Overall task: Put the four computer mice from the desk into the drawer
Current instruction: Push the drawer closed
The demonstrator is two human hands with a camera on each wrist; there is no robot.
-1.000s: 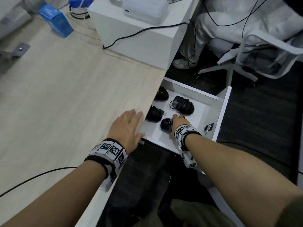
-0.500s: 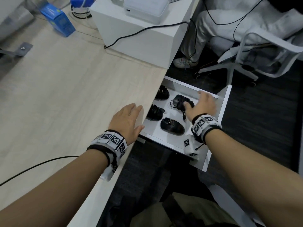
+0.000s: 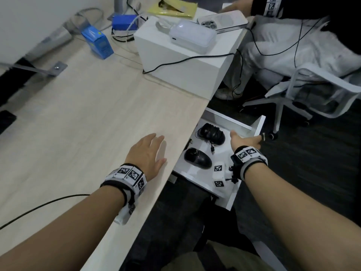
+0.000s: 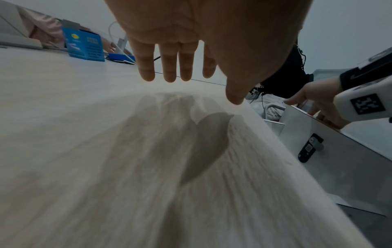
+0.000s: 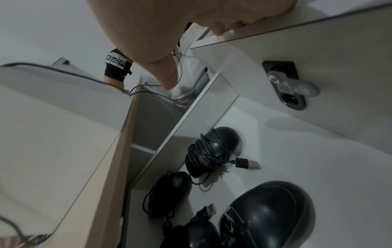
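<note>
Four black mice (image 5: pixel 214 151) lie in the drawer (image 3: pixel 258 125) whose front my right hand (image 3: pixel 245 141) grips; my left hand (image 3: pixel 146 153) hovers spread above the desk (image 3: pixel 78 118).

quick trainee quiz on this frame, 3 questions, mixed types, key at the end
1. True or false: the right hand grips the top edge of the drawer front.
2. In the right wrist view, how many mice, counting the cable-wrapped mouse, lie in the drawer? A two, B three, C four.
3. Fill in: the left hand, fingers straight and holding nothing, is over the ____.

Key: 1 true; 2 C; 3 desk.
</note>
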